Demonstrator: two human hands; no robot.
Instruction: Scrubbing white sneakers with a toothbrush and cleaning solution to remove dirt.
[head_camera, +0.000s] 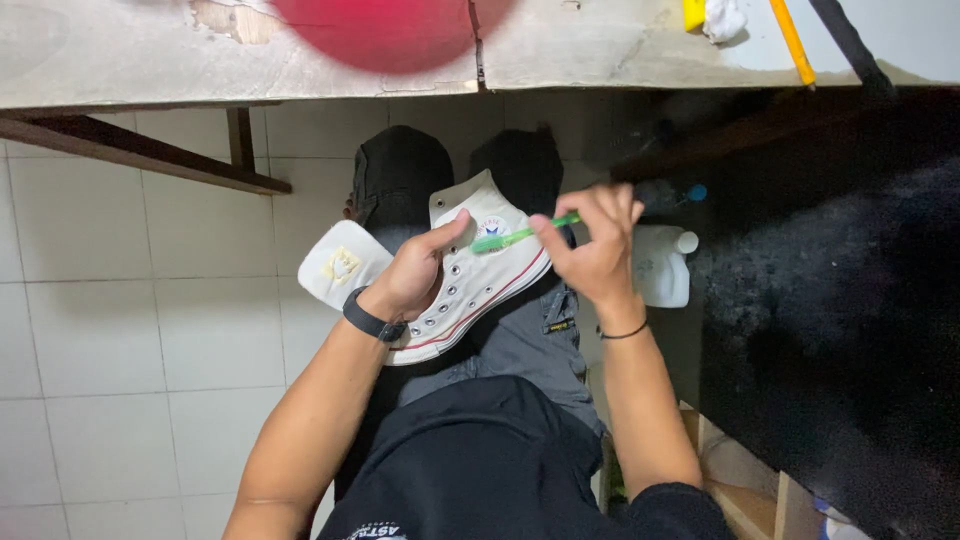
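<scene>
White high-top sneaker (470, 275), red-striped sole

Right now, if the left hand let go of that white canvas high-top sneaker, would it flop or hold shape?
The white canvas high-top sneaker would probably sag at its soft ankle collar. Its rubber sole likely stays firm. Resting across the lap, gripped by the left hand, it may well slide off.

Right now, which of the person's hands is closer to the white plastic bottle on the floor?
The right hand. It holds the green toothbrush just beside the bottle. The left hand grips the white sneaker on the far side from the bottle.
</scene>
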